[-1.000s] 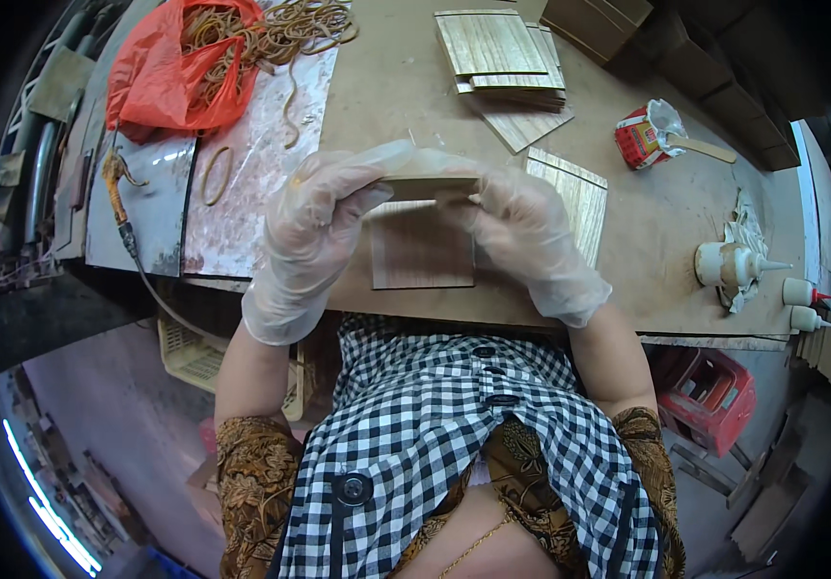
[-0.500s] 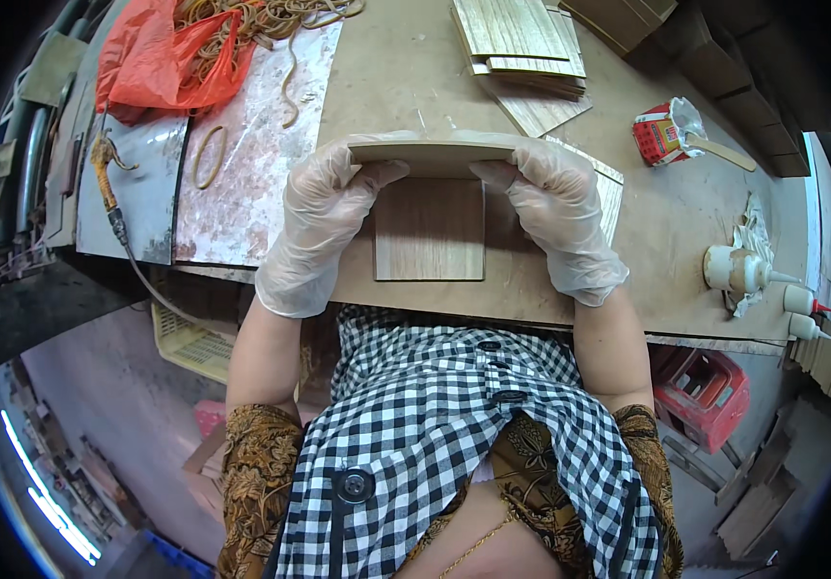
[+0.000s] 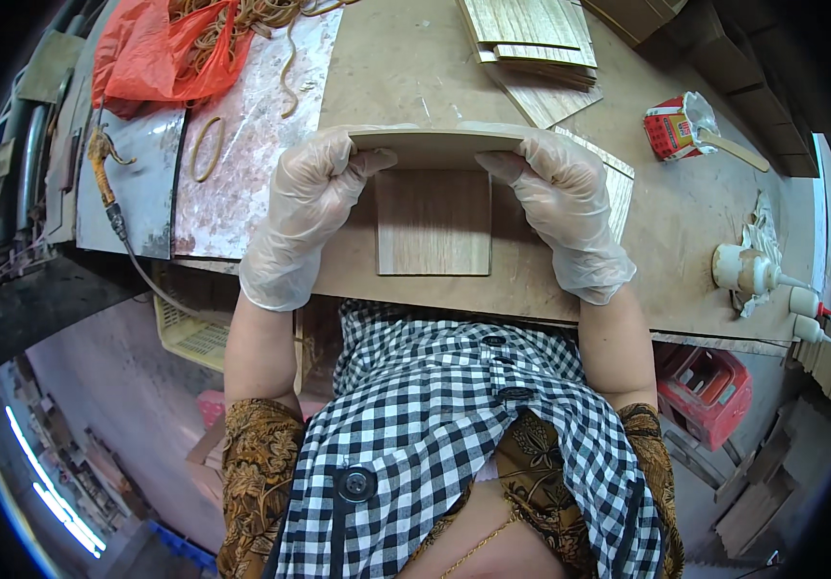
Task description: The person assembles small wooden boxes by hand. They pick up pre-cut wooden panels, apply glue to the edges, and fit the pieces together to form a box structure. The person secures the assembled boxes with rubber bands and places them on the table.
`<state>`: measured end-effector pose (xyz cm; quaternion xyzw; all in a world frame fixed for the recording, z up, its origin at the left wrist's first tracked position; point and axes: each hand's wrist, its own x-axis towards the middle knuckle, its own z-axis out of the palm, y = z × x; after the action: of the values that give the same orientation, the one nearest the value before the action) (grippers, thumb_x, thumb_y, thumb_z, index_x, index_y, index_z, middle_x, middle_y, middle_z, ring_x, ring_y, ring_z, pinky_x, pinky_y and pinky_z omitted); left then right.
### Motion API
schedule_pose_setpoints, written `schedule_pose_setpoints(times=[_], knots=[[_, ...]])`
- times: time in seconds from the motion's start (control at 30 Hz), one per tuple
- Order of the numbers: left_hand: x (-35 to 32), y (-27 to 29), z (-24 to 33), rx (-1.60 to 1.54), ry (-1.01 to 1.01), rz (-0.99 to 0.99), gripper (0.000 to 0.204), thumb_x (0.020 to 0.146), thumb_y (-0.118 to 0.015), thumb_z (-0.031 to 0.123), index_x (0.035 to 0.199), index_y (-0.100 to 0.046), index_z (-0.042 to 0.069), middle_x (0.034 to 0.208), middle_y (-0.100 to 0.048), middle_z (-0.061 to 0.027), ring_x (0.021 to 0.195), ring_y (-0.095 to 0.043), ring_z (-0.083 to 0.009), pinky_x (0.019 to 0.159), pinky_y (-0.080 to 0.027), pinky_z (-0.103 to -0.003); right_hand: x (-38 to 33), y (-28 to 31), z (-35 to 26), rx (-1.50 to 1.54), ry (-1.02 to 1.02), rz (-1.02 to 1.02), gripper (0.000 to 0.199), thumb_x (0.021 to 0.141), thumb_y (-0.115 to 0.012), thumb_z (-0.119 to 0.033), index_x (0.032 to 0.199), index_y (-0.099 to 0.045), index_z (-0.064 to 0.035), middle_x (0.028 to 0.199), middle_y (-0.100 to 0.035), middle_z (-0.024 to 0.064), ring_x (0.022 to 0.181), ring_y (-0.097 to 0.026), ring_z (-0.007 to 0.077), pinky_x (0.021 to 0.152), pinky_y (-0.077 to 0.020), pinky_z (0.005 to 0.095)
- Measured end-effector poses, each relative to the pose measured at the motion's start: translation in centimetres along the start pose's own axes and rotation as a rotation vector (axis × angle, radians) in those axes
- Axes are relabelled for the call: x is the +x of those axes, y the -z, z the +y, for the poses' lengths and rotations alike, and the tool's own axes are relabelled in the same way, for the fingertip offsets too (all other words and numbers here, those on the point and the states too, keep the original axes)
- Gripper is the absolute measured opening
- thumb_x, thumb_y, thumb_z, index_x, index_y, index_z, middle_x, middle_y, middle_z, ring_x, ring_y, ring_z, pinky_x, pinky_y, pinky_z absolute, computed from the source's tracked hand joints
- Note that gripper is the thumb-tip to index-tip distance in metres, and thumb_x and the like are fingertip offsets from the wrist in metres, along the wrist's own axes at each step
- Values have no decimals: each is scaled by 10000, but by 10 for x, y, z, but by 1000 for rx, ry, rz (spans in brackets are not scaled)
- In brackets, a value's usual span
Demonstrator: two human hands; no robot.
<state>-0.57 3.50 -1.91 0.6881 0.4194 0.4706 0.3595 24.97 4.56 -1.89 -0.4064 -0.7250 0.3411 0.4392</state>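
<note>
Both hands wear thin, translucent white gloves. Between them a thin board (image 3: 439,145) is held up on edge, its narrow top edge toward me. My left hand (image 3: 314,183) is closed on the board's left end, thumb pressed to the near face. At the right end my right hand (image 3: 558,188) grips it the same way. Most fingers are hidden behind the board. Just nearer to me, a square wood-grain panel (image 3: 434,227) lies flat on the workbench (image 3: 348,280). Whether the raised board touches this panel's far edge, I cannot tell.
A stack of wood-grain panels (image 3: 526,29) lies at the back, with a loose panel (image 3: 618,198) beyond my right hand. Rightward are a red tub (image 3: 671,128) with a wooden stick, and glue bottles (image 3: 743,268). Leftward are a red bag (image 3: 155,58), rubber bands (image 3: 206,150) and a hose tool (image 3: 104,179).
My left hand has shifted slightly left and the right slightly right, both still gripping the board. The bench and its things sit slightly differently in view. The flat panel still lies before me.
</note>
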Motion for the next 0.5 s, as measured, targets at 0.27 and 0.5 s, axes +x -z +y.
schedule_pose_setpoints(times=[0.27,0.5], knots=[[-16,18,-35,50,63,-92,186,983,-536,-35,1076,-689,17,1063,-706,-74,991,-669,-155,896,-573,-323,3,-4,-9,-56,68,87,145,790,-732,43,914,-717,-32,691,-644,114,600,-634,218,584,-516,323],[-9,3,-32,3,-26,33,306,840,-609,-143,715,-398,40,690,-429,-52,638,-511,-119,636,-540,-292,5,-5,-8,-121,128,92,148,764,-756,32,888,-717,-38,694,-646,133,591,-634,253,558,-495,339]])
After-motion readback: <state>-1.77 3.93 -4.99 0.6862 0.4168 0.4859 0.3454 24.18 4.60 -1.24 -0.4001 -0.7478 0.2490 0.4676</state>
